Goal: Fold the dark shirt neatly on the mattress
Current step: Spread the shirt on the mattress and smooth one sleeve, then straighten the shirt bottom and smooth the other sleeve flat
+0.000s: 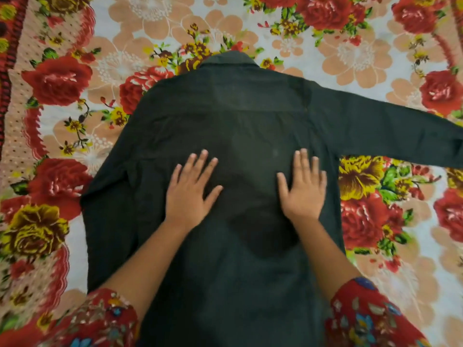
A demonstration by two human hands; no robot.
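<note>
The dark shirt (pixel 233 116) lies spread back-up on the flowered mattress (pixel 370 58), collar at the far end. Its right sleeve stretches out to the right edge of the view; its left sleeve lies down along the body on the left side. My left hand (pixel 190 194) rests flat on the middle of the shirt's back, fingers spread. My right hand (pixel 304 189) lies flat beside it, a little to the right, fingers together and pointing away from me. Neither hand grips any cloth.
The mattress cover, printed with red and yellow roses, surrounds the shirt on all sides. My red patterned sleeves (pixel 363 319) show at the bottom corners. A dark red border (pixel 5 58) of the cover runs along the far left.
</note>
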